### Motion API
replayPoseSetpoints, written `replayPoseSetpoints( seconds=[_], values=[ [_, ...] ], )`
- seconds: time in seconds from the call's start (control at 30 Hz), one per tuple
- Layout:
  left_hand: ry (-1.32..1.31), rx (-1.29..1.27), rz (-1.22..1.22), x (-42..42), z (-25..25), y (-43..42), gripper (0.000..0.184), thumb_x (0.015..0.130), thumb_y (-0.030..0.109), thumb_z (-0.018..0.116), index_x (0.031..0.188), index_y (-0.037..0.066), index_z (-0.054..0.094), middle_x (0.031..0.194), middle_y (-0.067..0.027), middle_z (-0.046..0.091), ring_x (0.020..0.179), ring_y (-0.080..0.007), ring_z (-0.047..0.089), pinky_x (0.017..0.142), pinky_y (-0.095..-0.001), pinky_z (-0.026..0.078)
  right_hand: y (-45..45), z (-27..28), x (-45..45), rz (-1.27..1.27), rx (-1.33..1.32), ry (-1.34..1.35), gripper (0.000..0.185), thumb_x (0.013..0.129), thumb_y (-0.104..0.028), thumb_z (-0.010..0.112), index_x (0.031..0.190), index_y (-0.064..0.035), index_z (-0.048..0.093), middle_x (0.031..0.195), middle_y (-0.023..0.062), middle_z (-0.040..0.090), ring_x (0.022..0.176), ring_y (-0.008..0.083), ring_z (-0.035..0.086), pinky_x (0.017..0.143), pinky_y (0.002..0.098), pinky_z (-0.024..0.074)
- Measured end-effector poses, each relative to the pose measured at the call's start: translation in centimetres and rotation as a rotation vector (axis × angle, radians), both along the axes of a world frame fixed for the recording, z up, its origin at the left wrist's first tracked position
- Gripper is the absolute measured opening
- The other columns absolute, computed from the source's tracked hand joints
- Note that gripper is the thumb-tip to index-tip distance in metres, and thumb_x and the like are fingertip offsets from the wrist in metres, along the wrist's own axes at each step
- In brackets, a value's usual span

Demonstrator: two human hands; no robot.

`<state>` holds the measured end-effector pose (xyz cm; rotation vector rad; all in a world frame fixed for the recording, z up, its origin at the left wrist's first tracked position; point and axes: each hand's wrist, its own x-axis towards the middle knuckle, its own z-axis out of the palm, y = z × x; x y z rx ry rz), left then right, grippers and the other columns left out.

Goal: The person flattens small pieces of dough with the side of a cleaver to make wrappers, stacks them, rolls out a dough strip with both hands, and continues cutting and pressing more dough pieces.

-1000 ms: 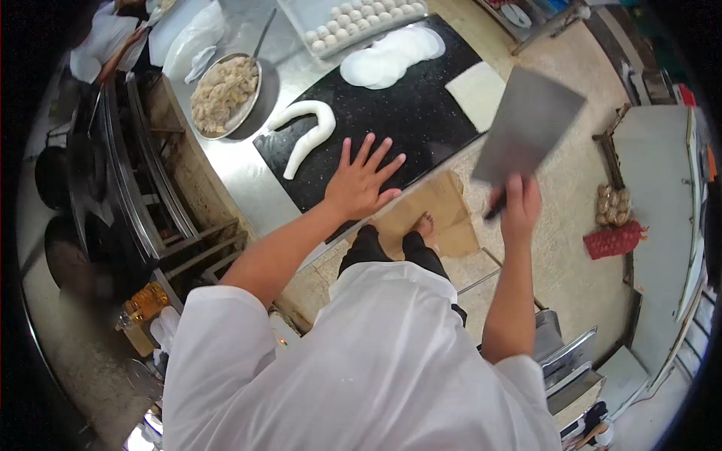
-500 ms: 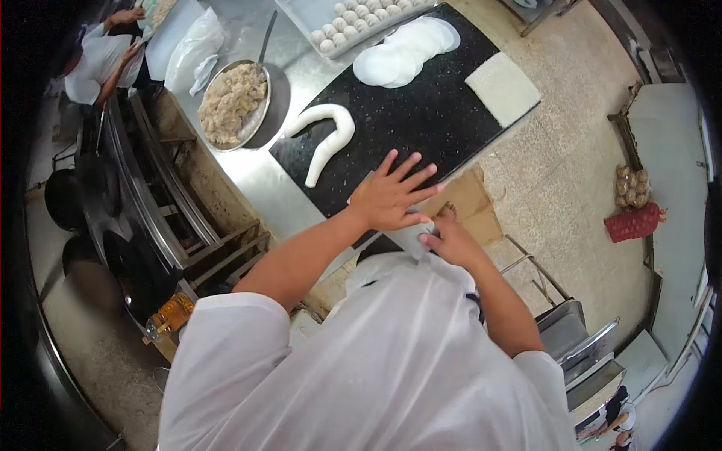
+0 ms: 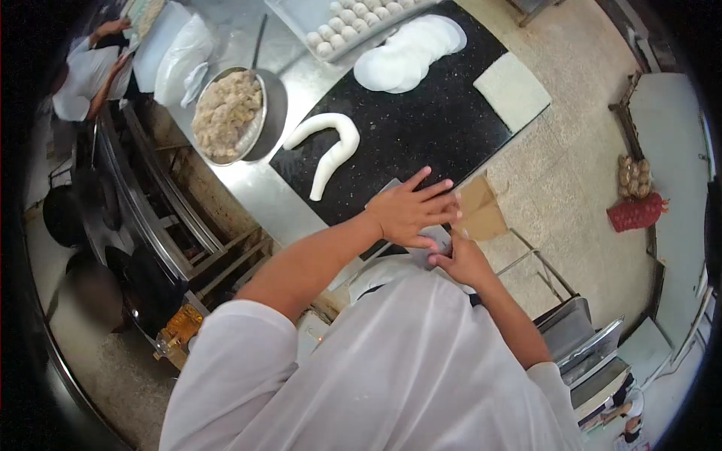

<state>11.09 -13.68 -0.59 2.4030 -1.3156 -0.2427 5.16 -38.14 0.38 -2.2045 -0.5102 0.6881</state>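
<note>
My left hand [image 3: 410, 210] lies palm down with its fingers spread, over the wide flat metal blade of what looks like a cleaver [image 3: 434, 242]. My right hand [image 3: 460, 259] is closed round the near end of the cleaver, its handle hidden in the grip. Whatever is under the blade is hidden. Beyond my left hand, a curved rope of white dough [image 3: 346, 139] rests on the black stone board [image 3: 414, 143]. Thin round white wrappers [image 3: 410, 56] overlap in a pile at the board's far side. A folded white cloth [image 3: 513, 90] sits at its right corner.
A metal bowl of filling [image 3: 229, 116] with a long handle in it stands on the steel table [image 3: 297, 83]. Behind is a tray [image 3: 304, 26] of several round white pieces. Another person [image 3: 94, 71] works at far left. Flattened cardboard [image 3: 481, 210] lies right of the board.
The view has shifted slightly. Both hands appear a little lower and farther right, and the left fingers look closer together. The dough rope and wrappers keep their places on the board.
</note>
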Motion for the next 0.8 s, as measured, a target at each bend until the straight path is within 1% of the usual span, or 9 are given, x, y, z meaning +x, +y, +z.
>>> replayPoseSetpoints(
  seconds=[0.03, 0.17, 0.23, 0.27, 0.33, 0.47, 0.53, 0.67, 0.8],
  values=[
    [0.013, -0.060, -0.011, -0.2, -0.5, -0.2, 0.073, 0.090, 0.065, 0.057, 0.150, 0.024, 0.052, 0.163, -0.0083, 0.040, 0.154, -0.0312, 0.029, 0.122, -0.0654, 0.014, 0.7, 1.2, -0.4, -0.192, -0.160, 0.389, 0.054, 0.082, -0.036, 0.081, 0.116, 0.0025, 0.066, 0.101, 0.0248, 0.073, 0.099, 0.0426, 0.071, 0.086, 0.0486, 0.0553],
    [-0.096, 0.071, 0.029, 6.2, 0.7, 0.4, 0.072, 0.091, 0.065, 0.057, 0.151, 0.024, 0.051, 0.162, -0.0077, 0.040, 0.153, -0.0305, 0.031, 0.123, -0.0646, 0.015, 2.0, 3.1, 7.7, -0.117, -0.260, 0.297, 0.061, 0.080, -0.039, 0.082, 0.120, 0.0036, 0.064, 0.101, 0.0266, 0.073, 0.105, 0.0430, 0.069, 0.089, 0.0490, 0.0544],
    [-0.152, 0.047, 0.122, 8.2, 1.1, 1.0, 0.072, 0.092, 0.065, 0.056, 0.152, 0.024, 0.050, 0.162, -0.0089, 0.040, 0.153, -0.0322, 0.031, 0.123, -0.0635, 0.016, 2.6, 3.4, 10.6, 0.020, -0.378, 0.303, 0.065, 0.082, -0.037, 0.081, 0.127, 0.0043, 0.059, 0.105, 0.0260, 0.073, 0.092, 0.0409, 0.073, 0.082, 0.0479, 0.0559],
    [-0.170, 0.052, 0.119, 8.3, 1.0, 1.1, 0.072, 0.092, 0.065, 0.056, 0.152, 0.024, 0.050, 0.162, -0.0089, 0.040, 0.153, -0.0322, 0.031, 0.123, -0.0635, 0.016, 2.8, 3.7, 10.2, 0.015, -0.372, 0.286, 0.065, 0.082, -0.037, 0.081, 0.127, 0.0043, 0.059, 0.105, 0.0260, 0.073, 0.092, 0.0409, 0.073, 0.082, 0.0479, 0.0559],
    [-0.147, 0.015, 0.095, 7.2, 0.7, 0.7, 0.072, 0.093, 0.065, 0.055, 0.153, 0.024, 0.049, 0.163, -0.0104, 0.040, 0.153, -0.0345, 0.030, 0.123, -0.0630, 0.016, 2.3, 3.3, 6.8, -0.092, -0.210, 0.266, 0.069, 0.080, -0.041, 0.082, 0.125, 0.0067, 0.060, 0.113, 0.0307, 0.069, 0.111, 0.0453, 0.066, 0.092, 0.0504, 0.0534],
    [-0.021, 0.058, -0.025, 0.2, -0.1, -0.6, 0.074, 0.091, 0.067, 0.054, 0.152, 0.026, 0.050, 0.162, -0.0090, 0.042, 0.154, -0.0353, 0.028, 0.123, -0.0651, 0.012, 0.2, -1.1, -0.3, -0.068, 0.025, 0.125, 0.075, 0.080, -0.042, 0.083, 0.131, 0.0063, 0.056, 0.122, 0.0326, 0.065, 0.115, 0.0473, 0.064, 0.094, 0.0515, 0.0525],
    [-0.041, 0.079, -0.003, 3.0, 0.5, -1.2, 0.074, 0.091, 0.068, 0.054, 0.152, 0.026, 0.051, 0.161, -0.0083, 0.042, 0.153, -0.0350, 0.029, 0.123, -0.0650, 0.013, 0.5, 0.5, -0.9, -0.248, -0.142, 0.147, 0.082, 0.078, -0.044, 0.084, 0.135, 0.0060, 0.053, 0.125, 0.0338, 0.063, 0.117, 0.0481, 0.062, 0.095, 0.0522, 0.0519],
    [-0.166, 0.085, 0.150, 7.0, 0.3, -0.1, 0.075, 0.091, 0.069, 0.054, 0.151, 0.026, 0.051, 0.161, -0.0091, 0.042, 0.152, -0.0355, 0.031, 0.123, -0.0645, 0.014, 2.0, 4.8, 8.9, -0.040, -0.379, 0.341, 0.085, 0.076, -0.046, 0.086, 0.134, 0.0064, 0.053, 0.124, 0.0352, 0.064, 0.116, 0.0478, 0.064, 0.095, 0.0522, 0.0522],
    [-0.163, -0.013, 0.191, 8.1, 0.3, 0.1, 0.072, 0.091, 0.066, 0.057, 0.150, 0.025, 0.052, 0.159, -0.0117, 0.044, 0.151, -0.0355, 0.033, 0.122, -0.0658, 0.016, 2.2, 4.1, 9.5, 0.020, -0.415, 0.462, 0.083, 0.077, -0.045, 0.085, 0.133, 0.0065, 0.053, 0.121, 0.0353, 0.064, 0.110, 0.0481, 0.066, 0.092, 0.0521, 0.0532]
  ],
)
